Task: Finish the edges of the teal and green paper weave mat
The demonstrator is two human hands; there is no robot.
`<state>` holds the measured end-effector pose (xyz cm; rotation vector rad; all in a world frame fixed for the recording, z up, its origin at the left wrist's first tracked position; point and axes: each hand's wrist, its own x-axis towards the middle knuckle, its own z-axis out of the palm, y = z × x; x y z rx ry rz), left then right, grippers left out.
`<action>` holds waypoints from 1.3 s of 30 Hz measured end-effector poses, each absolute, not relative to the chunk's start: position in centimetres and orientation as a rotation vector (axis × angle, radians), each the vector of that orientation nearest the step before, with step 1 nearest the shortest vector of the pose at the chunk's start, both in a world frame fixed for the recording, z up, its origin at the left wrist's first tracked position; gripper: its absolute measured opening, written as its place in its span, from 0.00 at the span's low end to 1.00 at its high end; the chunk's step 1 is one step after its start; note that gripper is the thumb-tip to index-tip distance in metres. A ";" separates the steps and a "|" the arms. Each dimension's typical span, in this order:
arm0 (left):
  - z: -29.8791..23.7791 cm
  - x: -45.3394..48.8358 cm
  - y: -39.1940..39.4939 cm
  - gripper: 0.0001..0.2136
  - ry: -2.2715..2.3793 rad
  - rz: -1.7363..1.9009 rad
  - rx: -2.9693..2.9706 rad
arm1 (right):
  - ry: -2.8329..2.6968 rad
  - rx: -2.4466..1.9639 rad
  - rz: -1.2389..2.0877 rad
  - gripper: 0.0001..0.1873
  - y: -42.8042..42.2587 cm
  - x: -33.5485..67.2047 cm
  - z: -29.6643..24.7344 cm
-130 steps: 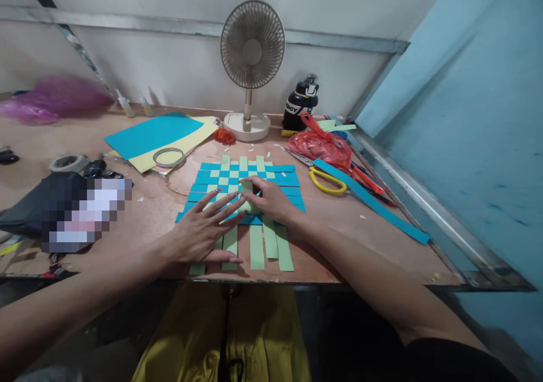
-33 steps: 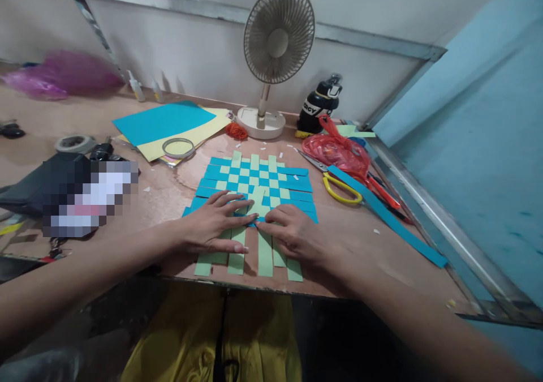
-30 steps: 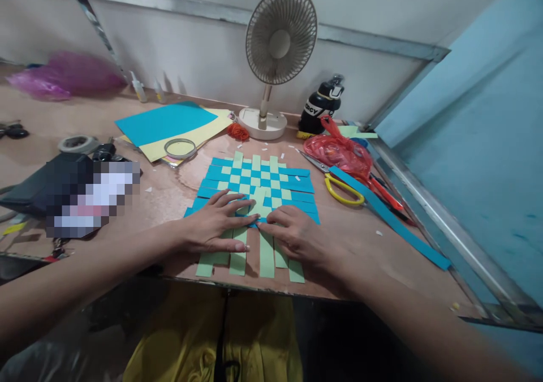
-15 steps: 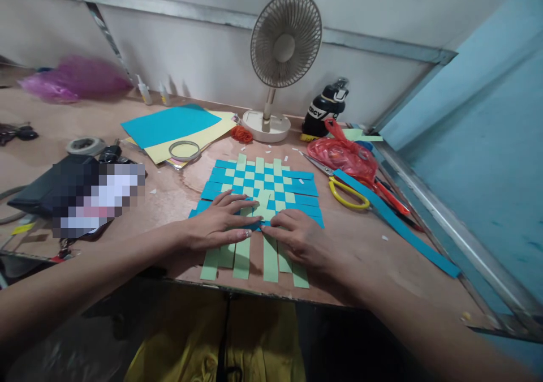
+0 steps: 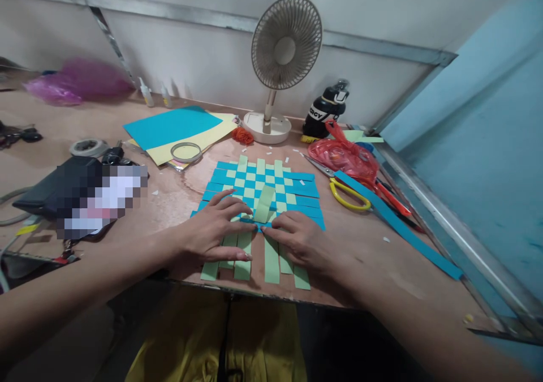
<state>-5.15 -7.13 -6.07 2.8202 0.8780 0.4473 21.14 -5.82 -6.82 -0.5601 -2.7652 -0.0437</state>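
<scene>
A woven paper mat [image 5: 258,184] of blue and light green strips lies on the table in front of me. My left hand [image 5: 220,223] rests over its lower left part, fingers spread and thumb apart. Closed fingers of my right hand [image 5: 303,237] press at a blue paper strip [image 5: 259,227] along the mat's near side; its thumb is partly hidden. Between the hands, a light green strip [image 5: 265,204] is folded back and stands up from the weave. Loose green strip ends [image 5: 271,260] stretch toward the table's front edge.
Yellow-handled scissors [image 5: 350,195] and a long blue strip [image 5: 409,237] lie on the right, near a red plastic bag [image 5: 348,158]. Behind stand a fan [image 5: 271,127] and a black bottle [image 5: 324,110]. Coloured sheets [image 5: 169,127], a tape roll [image 5: 185,152] and a phone [image 5: 106,201] lie left.
The folded green strip now stands up more from the mat. My left fingers have shifted left off it, and the left thumb has lowered. My right hand stays nearly in place.
</scene>
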 end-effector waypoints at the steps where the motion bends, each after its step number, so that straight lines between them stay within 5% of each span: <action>1: -6.1 -5.1 -7.2 0.27 0.880 0.439 2.820 | -2.762 -0.555 -0.047 0.15 -5.8 21.1 -6.8; 13: -5.9 -4.9 -7.3 0.23 0.890 0.415 2.801 | -2.576 -0.516 0.137 0.19 -5.1 21.8 -7.8; 20: -5.8 -5.1 -7.2 0.23 0.860 0.351 2.847 | -2.368 -0.872 0.262 0.14 -5.8 21.5 -7.4; 32: -6.0 -5.1 -7.3 0.22 0.870 0.395 2.854 | -2.190 -0.958 0.797 0.21 -5.5 20.6 -7.4; 39: -6.0 -5.0 -7.6 0.24 0.878 0.363 2.936 | -2.334 -0.792 0.726 0.24 -5.3 20.5 -7.5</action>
